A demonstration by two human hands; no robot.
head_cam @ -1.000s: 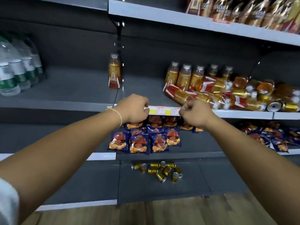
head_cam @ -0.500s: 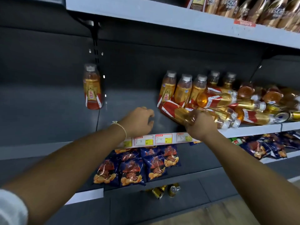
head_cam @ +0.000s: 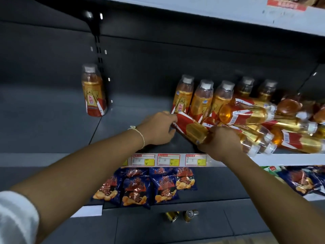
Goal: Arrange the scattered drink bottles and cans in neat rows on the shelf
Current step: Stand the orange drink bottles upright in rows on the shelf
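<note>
A fallen orange drink bottle (head_cam: pixel 190 126) with a red and gold label lies at the front of the grey shelf (head_cam: pixel 52 131). My left hand (head_cam: pixel 159 130) touches its base end with curled fingers. My right hand (head_cam: pixel 220 142) grips its upper part. Behind it a row of upright bottles (head_cam: pixel 202 99) stands at the back. To the right, a heap of toppled bottles (head_cam: pixel 263 124) lies across the shelf. One lone bottle (head_cam: pixel 93 91) stands upright at the left by the shelf post.
Price tags (head_cam: pixel 168 160) line the shelf edge. Blue snack bags (head_cam: pixel 140 187) fill the shelf below, with more snack bags (head_cam: pixel 302 180) at the right. Two gold cans (head_cam: pixel 181 215) lie on the bottom shelf. An upper shelf edge (head_cam: pixel 228 13) overhangs.
Both hands rose from the price-tag strip onto the shelf. My right hand took hold of the fallen bottle, then my left hand reached its base. The view moved closer and rightward.
</note>
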